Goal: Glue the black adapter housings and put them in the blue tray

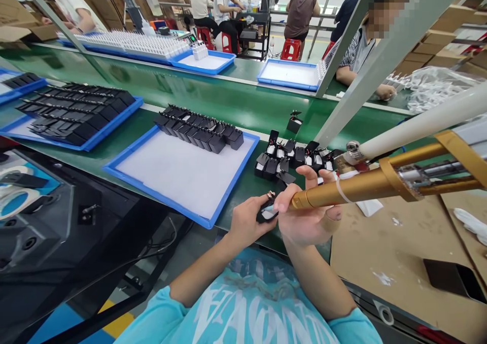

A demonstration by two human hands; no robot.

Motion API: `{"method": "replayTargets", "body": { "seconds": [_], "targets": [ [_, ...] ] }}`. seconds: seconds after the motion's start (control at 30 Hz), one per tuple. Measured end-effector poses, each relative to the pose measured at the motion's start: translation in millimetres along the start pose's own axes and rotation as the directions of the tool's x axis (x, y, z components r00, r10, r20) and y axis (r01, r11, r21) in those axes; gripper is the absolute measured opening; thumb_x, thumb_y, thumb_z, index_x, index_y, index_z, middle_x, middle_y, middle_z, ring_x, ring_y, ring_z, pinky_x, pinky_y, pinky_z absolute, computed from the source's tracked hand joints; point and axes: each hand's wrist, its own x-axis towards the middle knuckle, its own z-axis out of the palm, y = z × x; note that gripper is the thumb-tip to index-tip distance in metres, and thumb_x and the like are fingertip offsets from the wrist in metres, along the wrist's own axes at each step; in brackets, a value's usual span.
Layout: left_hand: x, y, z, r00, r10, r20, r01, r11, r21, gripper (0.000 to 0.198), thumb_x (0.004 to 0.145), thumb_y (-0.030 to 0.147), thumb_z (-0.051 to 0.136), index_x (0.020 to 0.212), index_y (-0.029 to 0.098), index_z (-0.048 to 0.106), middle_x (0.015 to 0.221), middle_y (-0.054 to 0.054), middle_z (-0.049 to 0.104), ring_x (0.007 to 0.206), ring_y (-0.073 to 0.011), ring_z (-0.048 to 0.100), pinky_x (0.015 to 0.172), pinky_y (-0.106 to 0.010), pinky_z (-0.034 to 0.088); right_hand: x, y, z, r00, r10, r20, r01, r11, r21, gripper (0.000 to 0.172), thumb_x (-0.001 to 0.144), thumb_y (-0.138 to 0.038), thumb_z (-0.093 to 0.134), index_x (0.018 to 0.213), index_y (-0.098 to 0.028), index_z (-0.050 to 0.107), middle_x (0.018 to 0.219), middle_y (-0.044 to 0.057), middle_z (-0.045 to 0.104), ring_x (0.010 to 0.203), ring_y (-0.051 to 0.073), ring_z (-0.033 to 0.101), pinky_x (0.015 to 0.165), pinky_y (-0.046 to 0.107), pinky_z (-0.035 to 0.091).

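Just right of the blue tray (160, 199), the left hand (247, 223) pinches a small black part (266, 213) in its fingers. The right hand (310, 219) clenches a gold tool (365, 186), tip at the part. Tooling seems underway, and the next move needs a steady tip.

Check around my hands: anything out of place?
Yes: a lone black part stands on the green belt, apart from the jumbled pile, unlike the neat row on the blue tray. The left hand holds a small part, the right hand the gold tool.

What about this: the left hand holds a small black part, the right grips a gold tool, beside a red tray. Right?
No: the head view shows a blue tray, not red. The left hand holds the small black part, the right hand the gold tool.
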Motion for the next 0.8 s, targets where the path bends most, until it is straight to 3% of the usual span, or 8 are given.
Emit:
{"method": "replayTargets", "body": {
  "seconds": [0.27,0.37,0.47,0.57,0.67,0.8],
  "targets": [
    [-9,-22,-16.8,0.979,-0.127,0.162,0.121,0.992,0.043,0.035,0.076,0.022,0.066,0.111,0.018,0.061,0.1,-0.007,0.067,0.093,-0.0207,0.065,0.082,-0.034,0.054,1,-2,-5,0.997,-0.009,-0.081,0.003,0.998,-0.07,0.042,0.084,-0.058,0.039,0.113,-0.034,0.056,0.111,0.002,0.059,0.041,0.008,0.053,0.034,0.029,0.042],
    [-11,-32,-29.3,0.936,-0.219,0.275,0.218,0.975,0.036,0.04,0.079,0.022,0.066,0.118,0.02,0.059,0.113,-0.008,0.066,0.106,-0.0216,0.063,0.092,-0.035,0.052,2,-4,-12,0.993,-0.027,-0.111,0.015,0.995,-0.103,0.042,0.083,-0.058,0.038,0.113,-0.034,0.056,0.108,0.002,0.059,0.04,0.008,0.053,0.033,0.029,0.042],
    [-5,-33,-35.7,0.889,-0.291,0.354,0.308,0.951,0.009,0.053,0.083,0.035,0.066,0.132,0.024,0.051,0.134,-0.008,0.058,0.121,-0.0233,0.056,0.102,-0.038,0.046,4,-7,-18,0.99,-0.032,-0.134,0.018,0.994,-0.108,0.04,0.083,-0.057,0.04,0.111,-0.034,0.057,0.107,0.002,0.059,0.04,0.008,0.053,0.032,0.029,0.043],
    [4,-33,-29.1,0.867,-0.332,0.372,0.386,0.919,-0.082,0.043,0.088,0.037,0.059,0.13,0.026,0.053,0.132,-0.006,0.06,0.119,-0.022,0.058,0.102,-0.038,0.046,5,-9,-23,0.989,-0.038,-0.141,0.025,0.995,-0.095,0.039,0.083,-0.055,0.042,0.11,-0.033,0.059,0.105,0.001,0.059,0.04,0.009,0.054,0.032,0.03,0.045],
    [8,-36,-17.6,0.878,-0.306,0.369,0.4,0.891,-0.212,0.027,0.09,0.024,0.052,0.116,0.021,0.059,0.113,-0.005,0.07,0.106,-0.0185,0.065,0.096,-0.034,0.05,5,-10,-28,0.989,-0.043,-0.144,0.028,0.994,-0.101,0.037,0.083,-0.054,0.043,0.109,-0.033,0.059,0.105,0.001,0.059,0.04,0.008,0.054,0.033,0.03,0.046],
    [9,-34,-19.9,0.948,-0.171,0.269,0.203,0.974,-0.099,0.03,0.086,0.014,0.051,0.114,0.02,0.061,0.105,-0.005,0.07,0.1,-0.0193,0.063,0.091,-0.036,0.051,6,-11,-32,0.99,-0.051,-0.13,0.039,0.995,-0.089,0.037,0.084,-0.053,0.044,0.11,-0.032,0.06,0.105,0.001,0.058,0.041,0.008,0.055,0.033,0.029,0.044]
  ]
}}
